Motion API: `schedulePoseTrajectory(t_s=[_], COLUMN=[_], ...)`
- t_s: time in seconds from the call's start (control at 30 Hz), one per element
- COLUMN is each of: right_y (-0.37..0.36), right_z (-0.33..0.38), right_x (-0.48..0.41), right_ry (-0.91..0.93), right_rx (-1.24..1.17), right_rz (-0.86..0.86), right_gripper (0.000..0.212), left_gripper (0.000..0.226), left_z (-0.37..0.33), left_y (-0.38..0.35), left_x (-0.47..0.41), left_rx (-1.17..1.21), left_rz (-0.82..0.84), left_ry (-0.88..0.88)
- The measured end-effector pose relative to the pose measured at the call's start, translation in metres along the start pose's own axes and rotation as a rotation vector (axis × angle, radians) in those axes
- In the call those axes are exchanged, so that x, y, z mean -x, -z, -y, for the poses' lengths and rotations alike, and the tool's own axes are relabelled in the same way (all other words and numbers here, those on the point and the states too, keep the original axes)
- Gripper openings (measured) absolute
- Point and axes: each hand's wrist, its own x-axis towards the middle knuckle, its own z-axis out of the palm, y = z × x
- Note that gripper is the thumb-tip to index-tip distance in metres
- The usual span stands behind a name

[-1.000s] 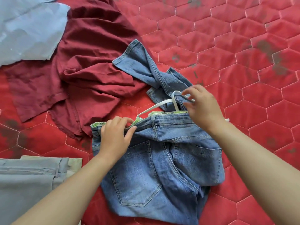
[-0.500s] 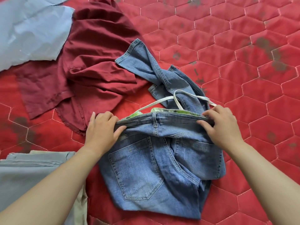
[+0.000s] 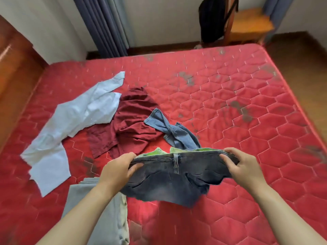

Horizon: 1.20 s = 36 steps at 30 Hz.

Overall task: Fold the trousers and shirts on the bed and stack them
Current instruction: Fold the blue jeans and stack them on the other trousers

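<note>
The blue jeans (image 3: 169, 181) hang in the air above the red mattress (image 3: 247, 138), held by the waistband. My left hand (image 3: 116, 171) grips the waistband's left end and my right hand (image 3: 242, 167) grips its right end. The jeans' legs trail away over the bed toward a crumpled maroon shirt (image 3: 131, 124). A light blue shirt (image 3: 70, 124) lies spread out at the left. Folded grey trousers (image 3: 106, 213) lie under my left forearm near the front edge.
A wooden headboard or cabinet (image 3: 16, 71) borders the bed on the left. Beyond the far edge are curtains (image 3: 106, 25), a wall, and a wooden chair (image 3: 247, 23) with a dark garment hanging on it. Wooden floor shows at the right.
Both hands slid out to the ends of the waistband and lifted the jeans off the mattress. The view has pulled back to show the whole bed and room.
</note>
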Motion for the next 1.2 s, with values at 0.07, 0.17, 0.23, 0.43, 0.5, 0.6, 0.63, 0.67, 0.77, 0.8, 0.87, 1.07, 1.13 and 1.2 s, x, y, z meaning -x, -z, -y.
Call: schedulePoseTrajectory(t_s=[0.07, 0.17, 0.23, 0.43, 0.5, 0.6, 0.63, 0.67, 0.77, 0.8, 0.87, 1.07, 1.13, 1.2], right_y=[0.056, 0.137, 0.186, 0.322, 0.362, 0.412, 0.426, 0.440, 0.469, 0.473, 0.466, 0.395, 0.368, 0.335], right_z=[0.038, 0.093, 0.122, 0.198, 0.220, 0.252, 0.263, 0.274, 0.297, 0.300, 0.294, 0.223, 0.205, 0.190], right_x=[0.007, 0.012, 0.012, 0.013, 0.014, 0.019, 0.022, 0.025, 0.032, 0.032, 0.031, 0.040, 0.051, 0.066], right_ry=[0.043, 0.160, 0.256, 0.451, 0.486, 0.549, 0.562, 0.576, 0.616, 0.611, 0.543, 0.319, 0.244, 0.188], right_rx=[-0.044, -0.076, -0.065, -0.126, -0.130, -0.099, -0.109, -0.137, -0.236, -0.246, -0.190, 0.106, 0.094, 0.044], right_rz=[-0.057, -0.172, -0.235, -0.451, -0.493, -0.574, -0.610, -0.650, -0.779, -0.796, -0.721, -0.296, -0.276, -0.273], right_gripper=[0.012, 0.013, 0.012, 0.009, 0.008, 0.013, 0.014, 0.016, 0.017, 0.017, 0.019, 0.018, 0.018, 0.018], left_gripper=[0.028, 0.031, 0.026, 0.021, 0.024, 0.023, 0.023, 0.025, 0.033, 0.035, 0.035, 0.037, 0.043, 0.045], left_z=[-0.024, -0.057, -0.081, -0.168, -0.199, -0.236, -0.246, -0.256, -0.279, -0.285, -0.289, -0.261, -0.262, -0.271], left_y=[0.056, 0.128, 0.165, 0.301, 0.353, 0.421, 0.440, 0.457, 0.487, 0.489, 0.478, 0.358, 0.315, 0.276], left_x=[0.023, 0.051, 0.062, 0.073, 0.080, 0.096, 0.102, 0.108, 0.123, 0.126, 0.129, 0.115, 0.112, 0.111], left_rx=[-0.010, -0.041, 0.026, 0.052, 0.050, 0.014, -0.014, -0.039, -0.063, -0.060, -0.048, 0.104, 0.236, 0.389], left_rz=[-0.026, -0.093, -0.152, -0.567, -0.673, -0.823, -0.880, -0.940, -1.095, -1.118, -1.070, -0.559, -0.497, -0.450], left_ry=[-0.055, -0.084, -0.059, -0.139, -0.191, -0.198, -0.190, -0.181, -0.187, -0.189, -0.173, 0.095, 0.177, 0.202])
